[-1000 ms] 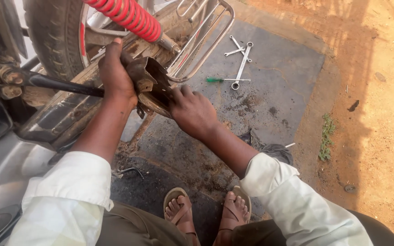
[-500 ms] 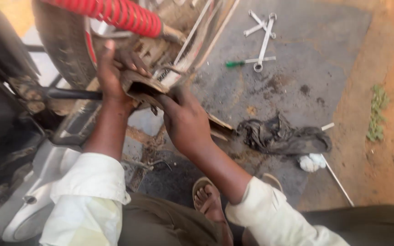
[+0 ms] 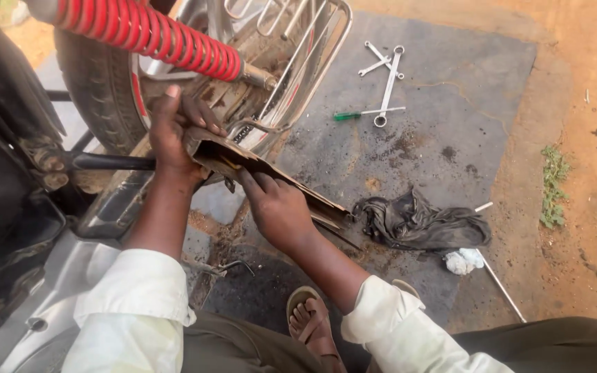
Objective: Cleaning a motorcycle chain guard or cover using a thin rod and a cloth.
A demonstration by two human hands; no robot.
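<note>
Both hands on one long metal chain cover (image 3: 271,176), thin bent sheet, dirty brown-grey, greasy, edges worn; it runs diagonally from beside the rear wheel down toward the rag. Left hand (image 3: 174,135) wrapped round the upper end of the cover, fingers curled over its top edge, closed on it. Right hand (image 3: 278,211) lower down, fingers pressed on the cover's flat face, thumb under; gripping it too.

One rear tyre (image 3: 98,103), black rubber, ribbed tread, at the top left. One shock spring (image 3: 153,38), bright red coil, glossy, slanting across the top. One chromed wire rack (image 3: 305,62), curved tubing, shiny, just right of the wheel. One black round bar (image 3: 108,162) sticks out left of the left hand.

Ground is a dark grey concrete slab (image 3: 450,90), rough, oil-stained, with orange dirt (image 3: 589,69) past its right edge. Near the slab's top edge: three silver spanners (image 3: 385,69), flat steel, crossed over each other, and one screwdriver (image 3: 367,112) with green handle touching them. Near the slab's middle, just beside the cover's lower end: one black crumpled rag (image 3: 423,224), oily. One small white wad (image 3: 463,261) touching the rag's lower right. One thin pale rod (image 3: 502,290) by the slab's bottom right. One small green weed (image 3: 553,186) on the dirt.

Two pale sleeves (image 3: 139,297), cotton. One sandalled foot (image 3: 312,324) clearly shows at the bottom.
</note>
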